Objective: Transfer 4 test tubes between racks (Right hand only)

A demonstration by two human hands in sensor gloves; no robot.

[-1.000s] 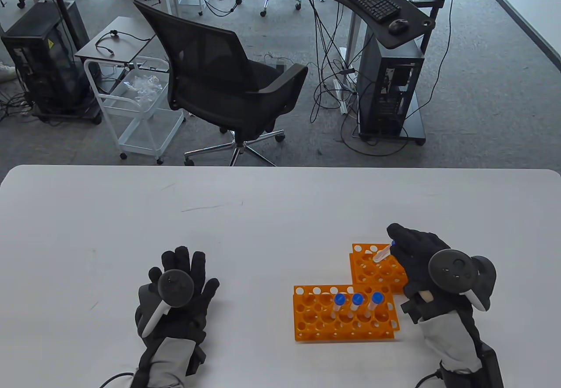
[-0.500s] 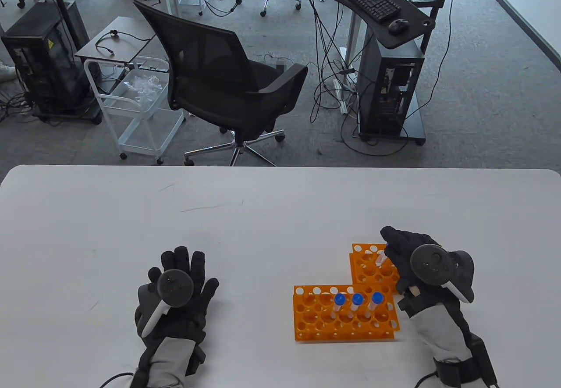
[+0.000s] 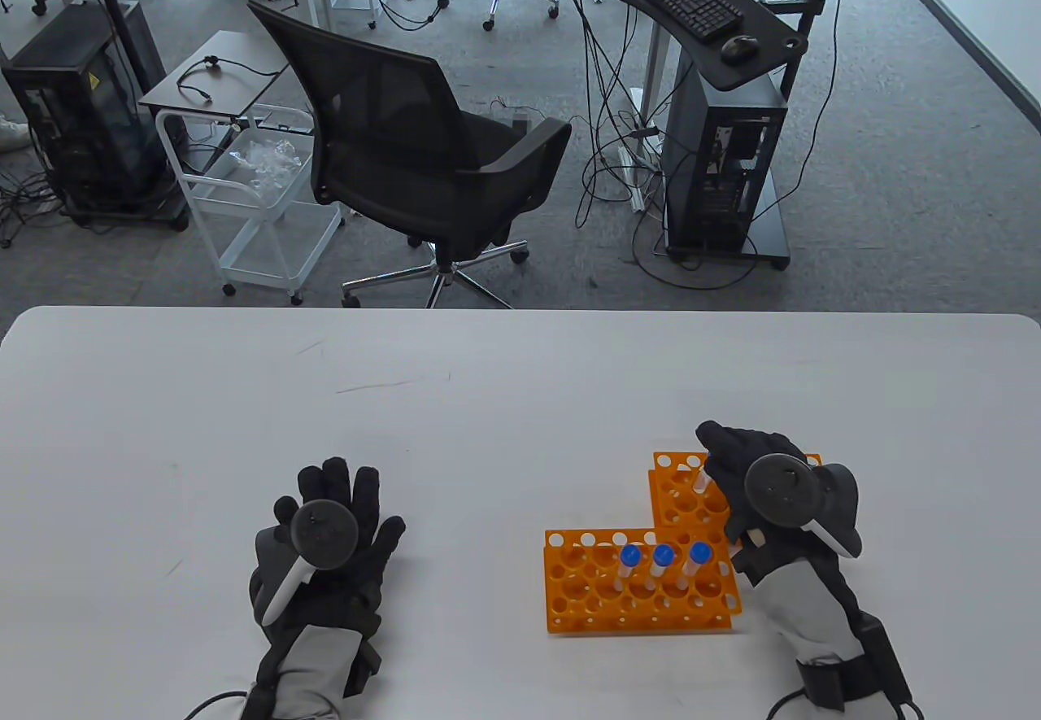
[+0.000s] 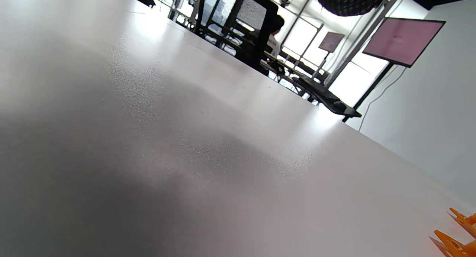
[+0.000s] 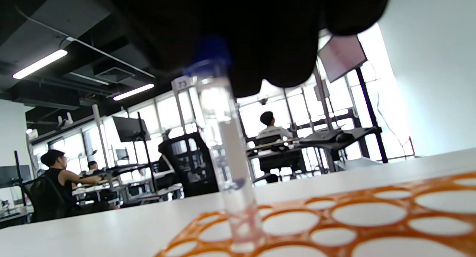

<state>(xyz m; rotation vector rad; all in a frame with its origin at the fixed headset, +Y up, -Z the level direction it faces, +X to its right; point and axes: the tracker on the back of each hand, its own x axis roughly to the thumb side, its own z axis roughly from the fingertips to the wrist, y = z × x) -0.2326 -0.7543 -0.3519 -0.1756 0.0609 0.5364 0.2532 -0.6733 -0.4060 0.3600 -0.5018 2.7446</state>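
My right hand (image 3: 720, 460) pinches a clear test tube (image 3: 699, 477) by its blue cap over the far orange rack (image 3: 675, 508). In the right wrist view the tube (image 5: 230, 149) stands upright under my gloved fingers (image 5: 267, 37), its lower end inside a hole of the rack (image 5: 372, 216). The near orange rack (image 3: 585, 598) holds three blue-capped tubes (image 3: 663, 557) in a row near its back edge. My left hand (image 3: 333, 533) rests flat on the table, fingers spread, holding nothing.
The two racks touch at a corner on the white table (image 3: 488, 394). A corner of an orange rack shows at the lower right of the left wrist view (image 4: 455, 234). A black office chair (image 3: 407, 159) stands beyond the table's far edge.
My right hand moved a little left and swung the tube from tilted to upright, lowering it into a hole of the far rack. The left hand has not moved.
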